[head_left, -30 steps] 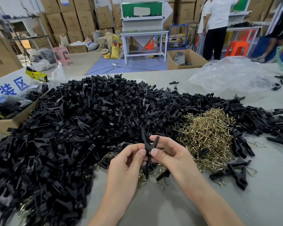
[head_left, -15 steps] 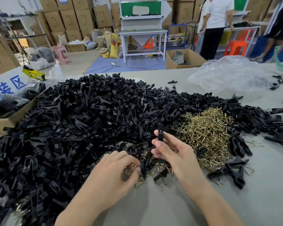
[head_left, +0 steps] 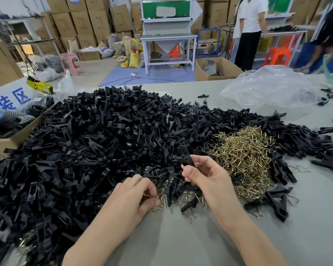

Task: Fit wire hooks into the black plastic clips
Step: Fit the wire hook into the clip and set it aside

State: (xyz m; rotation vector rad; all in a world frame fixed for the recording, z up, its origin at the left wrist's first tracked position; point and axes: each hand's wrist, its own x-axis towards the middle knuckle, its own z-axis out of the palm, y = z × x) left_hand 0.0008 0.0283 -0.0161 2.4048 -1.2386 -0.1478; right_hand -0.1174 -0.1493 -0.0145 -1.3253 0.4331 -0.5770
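Note:
A big heap of black plastic clips [head_left: 96, 143] covers the left and middle of the grey table [head_left: 181, 237]. A mound of brass-coloured wire hooks [head_left: 244, 150] lies to its right. My right hand [head_left: 206, 175] holds one black clip [head_left: 186, 156] upright between thumb and fingers, just above the heap's near edge. My left hand [head_left: 140, 194] rests low on the table with its fingertips pinched on a wire hook [head_left: 156, 196] among loose hooks. Several clips with hooks fitted [head_left: 277, 202] lie at the right.
An open cardboard box [head_left: 13, 139] with a blue-lettered sign stands at the left edge. A crumpled clear plastic bag [head_left: 273, 87] lies at the back right. Stray clips [head_left: 331, 129] dot the right side. People stand by benches beyond the table.
My left hand let go of the clip and dropped to the loose hooks on the table, pinching one. My right hand kept the clip and lifted it slightly.

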